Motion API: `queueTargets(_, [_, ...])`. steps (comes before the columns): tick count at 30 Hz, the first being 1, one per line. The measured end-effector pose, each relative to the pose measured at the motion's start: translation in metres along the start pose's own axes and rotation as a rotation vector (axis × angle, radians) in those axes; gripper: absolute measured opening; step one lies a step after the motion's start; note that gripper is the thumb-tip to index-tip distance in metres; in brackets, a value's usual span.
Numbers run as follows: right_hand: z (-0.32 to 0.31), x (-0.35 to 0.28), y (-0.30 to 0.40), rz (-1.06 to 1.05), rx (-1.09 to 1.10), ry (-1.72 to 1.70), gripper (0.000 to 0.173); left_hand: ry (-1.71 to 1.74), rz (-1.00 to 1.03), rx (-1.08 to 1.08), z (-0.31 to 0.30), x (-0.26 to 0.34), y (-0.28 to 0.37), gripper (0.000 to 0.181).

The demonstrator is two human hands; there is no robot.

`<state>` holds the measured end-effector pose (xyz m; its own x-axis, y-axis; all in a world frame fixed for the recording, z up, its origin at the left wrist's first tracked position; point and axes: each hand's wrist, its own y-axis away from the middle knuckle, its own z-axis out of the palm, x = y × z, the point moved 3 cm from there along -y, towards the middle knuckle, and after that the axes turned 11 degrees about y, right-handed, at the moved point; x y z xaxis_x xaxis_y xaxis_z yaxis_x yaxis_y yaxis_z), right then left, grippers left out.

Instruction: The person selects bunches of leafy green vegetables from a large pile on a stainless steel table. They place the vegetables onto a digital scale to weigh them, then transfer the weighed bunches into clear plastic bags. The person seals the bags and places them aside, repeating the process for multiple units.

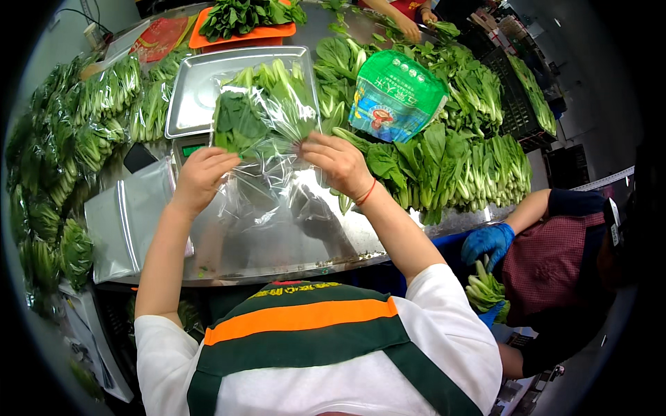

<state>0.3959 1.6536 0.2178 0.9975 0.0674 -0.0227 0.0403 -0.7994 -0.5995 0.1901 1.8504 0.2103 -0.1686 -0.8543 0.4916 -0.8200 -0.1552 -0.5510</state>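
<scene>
A transparent plastic bag (263,171) with leafy greens (241,119) inside lies partly over a metal weighing tray (195,88). Its loose, crinkled end hangs towards me above the steel table. The fingers of my left hand (203,174) are on the bag's left edge, in front of the scale's green display (192,150). On the other side, my right hand (341,162) pinches gathered film at the bag's right edge. White stalks inside fan out towards the far side of the tray.
Flat plastic bags (117,223) lie stacked at the left, beside many bagged greens (106,93). Loose greens (458,166) and a green printed bag (398,99) are at the right. Orange trays (244,34) stand behind. A co-worker's blue-gloved hand (486,243) is close on the right; another person's hands (408,28) work opposite.
</scene>
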Motion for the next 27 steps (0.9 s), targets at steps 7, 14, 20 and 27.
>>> queueTargets(7, [0.039, -0.059, 0.097, 0.984, -0.627, -1.282, 0.038, 0.928, -1.048, 0.198, 0.055, 0.027, 0.157, 0.055])
queueTargets(14, [0.048, -0.058, 0.075, 0.968, -0.309, -0.824, 0.024, 0.823, -1.235, 0.294, 0.087, 0.049, 0.180, 0.056])
queueTargets(20, [0.106, -0.035, 0.091, 0.970, -0.443, -0.436, 0.038, 0.212, -1.121, 0.218, 0.057, 0.044, 0.170, 0.029])
queueTargets(27, [0.089, -0.038, 0.075, 0.769, -0.452, -0.198, 0.025, -0.121, -0.513, -0.179, 0.095, 0.055, 0.076, 0.060])
